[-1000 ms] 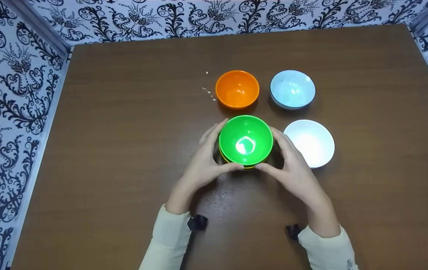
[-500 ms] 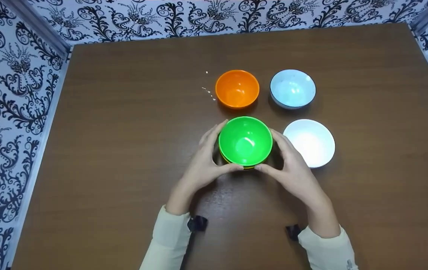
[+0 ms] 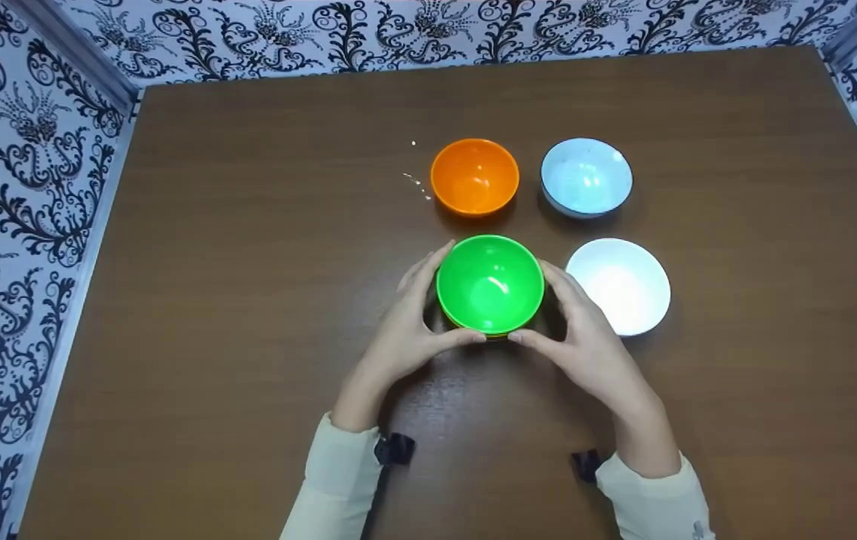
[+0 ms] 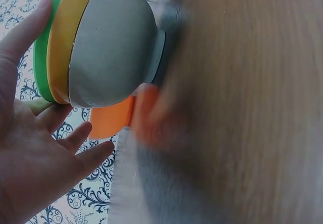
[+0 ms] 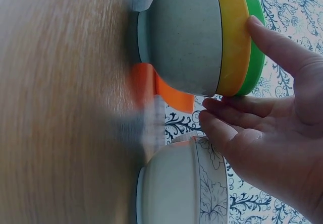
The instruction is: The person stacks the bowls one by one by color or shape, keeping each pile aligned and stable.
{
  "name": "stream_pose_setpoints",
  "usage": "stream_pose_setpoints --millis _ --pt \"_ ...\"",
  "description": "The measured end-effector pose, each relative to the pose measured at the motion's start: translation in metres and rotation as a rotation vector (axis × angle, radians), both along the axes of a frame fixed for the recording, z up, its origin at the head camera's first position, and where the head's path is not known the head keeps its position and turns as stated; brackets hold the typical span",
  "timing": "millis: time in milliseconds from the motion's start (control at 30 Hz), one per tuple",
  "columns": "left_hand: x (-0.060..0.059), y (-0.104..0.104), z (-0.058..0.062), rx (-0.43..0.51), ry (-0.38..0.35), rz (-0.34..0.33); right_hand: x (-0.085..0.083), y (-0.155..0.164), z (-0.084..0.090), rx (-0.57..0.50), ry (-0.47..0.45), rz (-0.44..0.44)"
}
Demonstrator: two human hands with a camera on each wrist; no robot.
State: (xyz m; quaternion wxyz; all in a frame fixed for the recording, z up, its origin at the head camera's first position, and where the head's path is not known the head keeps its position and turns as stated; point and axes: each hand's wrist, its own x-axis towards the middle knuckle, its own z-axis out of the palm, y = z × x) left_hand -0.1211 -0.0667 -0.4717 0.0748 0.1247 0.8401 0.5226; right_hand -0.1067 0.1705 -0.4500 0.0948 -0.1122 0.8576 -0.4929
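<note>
- Left hand [image 3: 406,330] cups the left side of the stack. The thumb sits on the near rim and the fingers curve around the far wall. In the left wrist view the thumb tip touches the green rim while the other fingers hang a bit loose under it, so I'd call it a light cupping hold, not a hard squeeze.
- The stack is near the middle of the brown table [image 3: 248,300]: green bowl [image 3: 490,285] on top, yellow bowl [image 4: 65,42] nested under it, grey speckled bowl [image 4: 111,47] at the bottom with its foot on the wood.
- My guess on handling: the top two look like thin, light, smooth plastic, and the grey one looks like heavier ceramic. So it's bottom-heavy, rigid, kinda slick, and the ceramic could chip if it's banged down.
- I'd take hold low on the grey wall with both palms, not just the green rim, or the top bowls could lift out alone.
- Right hand [image 3: 585,345] mirrors it, with the thumb at the near rim and the fingers wrapped around the right side, touching the yellow and green edges.
- Orange bowl [image 3: 474,177] sits just behind the stack, blue bowl [image 3: 585,177] to its right, and white bowl [image 3: 618,286] just beside the right hand's knuckles. Not much elbow room there.
</note>
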Motion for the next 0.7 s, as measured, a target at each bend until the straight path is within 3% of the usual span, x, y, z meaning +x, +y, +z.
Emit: stream_pose_setpoints --millis 700 --pt "0.0019 0.0004 -0.003 0.005 0.017 -0.012 -0.0013 0.0018 0.0005 0.067 0.003 -0.03"
